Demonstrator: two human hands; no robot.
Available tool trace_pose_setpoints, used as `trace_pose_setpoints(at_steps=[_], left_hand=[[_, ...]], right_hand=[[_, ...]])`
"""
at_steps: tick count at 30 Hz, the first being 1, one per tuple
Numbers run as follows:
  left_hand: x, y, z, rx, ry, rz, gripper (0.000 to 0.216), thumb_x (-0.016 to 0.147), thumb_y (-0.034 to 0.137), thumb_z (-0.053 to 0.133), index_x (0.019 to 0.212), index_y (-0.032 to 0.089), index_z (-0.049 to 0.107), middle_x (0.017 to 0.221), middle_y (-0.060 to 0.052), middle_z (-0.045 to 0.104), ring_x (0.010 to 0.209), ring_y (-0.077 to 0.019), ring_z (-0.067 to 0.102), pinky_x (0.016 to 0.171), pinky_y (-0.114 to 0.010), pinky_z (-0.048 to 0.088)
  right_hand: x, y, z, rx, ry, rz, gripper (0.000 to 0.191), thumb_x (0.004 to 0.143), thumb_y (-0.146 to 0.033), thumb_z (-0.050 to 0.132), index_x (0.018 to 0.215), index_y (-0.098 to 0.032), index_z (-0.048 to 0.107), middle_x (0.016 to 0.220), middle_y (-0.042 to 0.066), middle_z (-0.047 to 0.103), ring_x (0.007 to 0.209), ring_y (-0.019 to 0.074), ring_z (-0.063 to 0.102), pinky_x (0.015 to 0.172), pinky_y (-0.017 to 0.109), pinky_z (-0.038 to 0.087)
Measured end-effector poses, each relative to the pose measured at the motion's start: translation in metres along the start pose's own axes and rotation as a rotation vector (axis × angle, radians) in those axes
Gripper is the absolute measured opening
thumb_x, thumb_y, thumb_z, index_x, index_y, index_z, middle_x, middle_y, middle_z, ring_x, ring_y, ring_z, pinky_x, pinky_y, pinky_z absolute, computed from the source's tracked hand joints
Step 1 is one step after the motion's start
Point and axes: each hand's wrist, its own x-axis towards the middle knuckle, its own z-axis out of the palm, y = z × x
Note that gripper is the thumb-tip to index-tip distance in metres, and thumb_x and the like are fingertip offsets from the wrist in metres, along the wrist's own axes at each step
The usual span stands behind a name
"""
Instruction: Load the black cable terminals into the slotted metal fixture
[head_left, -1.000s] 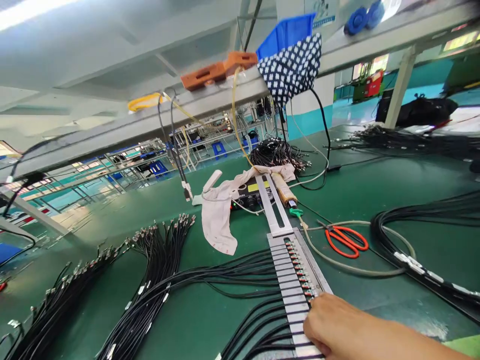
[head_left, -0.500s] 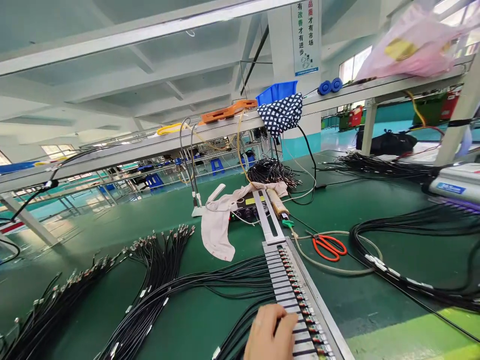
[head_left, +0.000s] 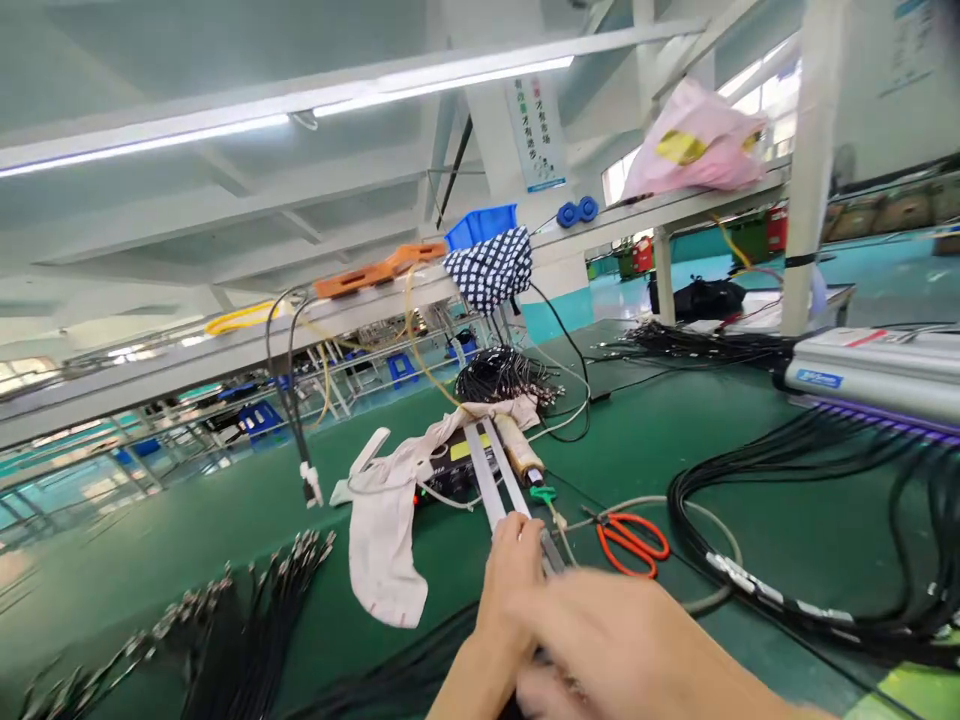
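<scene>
Both hands meet at the 6 o'clock edge of the view, over the near end of the slotted metal bar (head_left: 495,478), which runs away toward 12 o'clock across the green desk (head_left: 637,450). The left hand (head_left: 510,580) lies on the bar with its fingers (head_left: 517,535) curled over the rail. Whether it grips the bar or only presses on it cannot be told. The right hand (head_left: 630,640) lies just beside it at 4 o'clock, blurred. Its fingers are bent, and its grasp cannot be told.

At 9 o'clock of the bar a pale cloth (head_left: 386,540) drapes over a black box (head_left: 450,470). A brown tube (head_left: 516,448) lies along the bar at 2 o'clock. Orange-handled scissors (head_left: 631,538) rest at 3 o'clock of the left hand, near a grey loop of cord (head_left: 720,560). Black cable bundles (head_left: 247,610) with metal plugs spread at 8 o'clock. Further black cables (head_left: 825,470) curve at 3 o'clock toward a grey machine (head_left: 877,370). A spotted cloth (head_left: 491,270) hangs from the shelf rail at 12 o'clock.
</scene>
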Motion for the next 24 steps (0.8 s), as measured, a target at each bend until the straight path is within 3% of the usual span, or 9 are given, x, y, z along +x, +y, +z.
trace_pose_setpoints(at_steps=[4, 8, 12, 16, 19, 24], left_hand=[[0.042, -0.024, -0.005, 0.117, 0.02, -0.047, 0.043, 0.082, -0.002, 0.029, 0.113, 0.008, 0.057, 0.112, -0.014, 0.056, 0.105, -0.0252, 0.052, 0.095, -0.039, 0.041], [0.081, -0.037, -0.011, 0.22, -0.009, -0.049, 0.057, 0.077, -0.006, 0.025, 0.127, 0.007, 0.05, 0.129, -0.017, 0.051, 0.121, -0.0278, 0.045, 0.103, -0.043, 0.035], [0.117, -0.038, -0.012, 0.247, -0.088, 0.015, 0.062, 0.079, 0.0, 0.032, 0.137, 0.016, 0.043, 0.145, -0.009, 0.041, 0.133, -0.0257, 0.034, 0.11, -0.04, 0.029], [0.141, -0.039, -0.011, 0.226, -0.209, 0.079, 0.05, 0.08, 0.01, 0.044, 0.128, 0.017, 0.055, 0.138, -0.009, 0.05, 0.127, -0.0255, 0.044, 0.107, -0.036, 0.034], [0.148, -0.041, -0.012, 0.203, -0.264, 0.088, 0.043, 0.078, 0.013, 0.049, 0.118, 0.016, 0.063, 0.133, -0.011, 0.056, 0.123, -0.0249, 0.05, 0.105, -0.034, 0.035], [0.148, -0.043, -0.017, 0.141, -0.27, 0.045, 0.057, 0.07, 0.003, 0.051, 0.126, 0.012, 0.056, 0.14, -0.016, 0.048, 0.13, -0.0258, 0.043, 0.108, -0.032, 0.031]], right_hand=[[0.027, 0.061, -0.009, -0.254, -0.061, 0.317, 0.023, 0.079, -0.006, 0.057, 0.099, -0.011, 0.067, 0.1, 0.016, 0.068, 0.094, 0.0306, 0.063, 0.081, 0.042, 0.052], [0.066, 0.098, 0.025, -0.318, -0.023, 0.411, 0.038, 0.07, -0.005, 0.068, 0.108, -0.01, 0.065, 0.103, 0.02, 0.068, 0.096, 0.0336, 0.063, 0.075, 0.04, 0.053], [0.088, 0.111, 0.056, -0.358, -0.025, 0.413, 0.037, 0.073, -0.003, 0.064, 0.108, -0.014, 0.066, 0.098, 0.018, 0.071, 0.09, 0.0317, 0.066, 0.07, 0.038, 0.053], [0.092, 0.119, 0.069, -0.417, 0.001, 0.375, 0.041, 0.077, 0.004, 0.049, 0.11, -0.014, 0.065, 0.096, 0.019, 0.072, 0.087, 0.0302, 0.067, 0.068, 0.037, 0.051], [0.087, 0.123, 0.073, -0.466, 0.049, 0.332, 0.038, 0.075, 0.004, 0.05, 0.105, -0.014, 0.065, 0.092, 0.019, 0.072, 0.084, 0.0305, 0.067, 0.068, 0.037, 0.051], [0.069, 0.116, 0.078, -0.55, 0.18, 0.276, 0.025, 0.074, 0.0, 0.052, 0.089, -0.016, 0.064, 0.074, 0.015, 0.07, 0.071, 0.0289, 0.065, 0.059, 0.033, 0.047]])
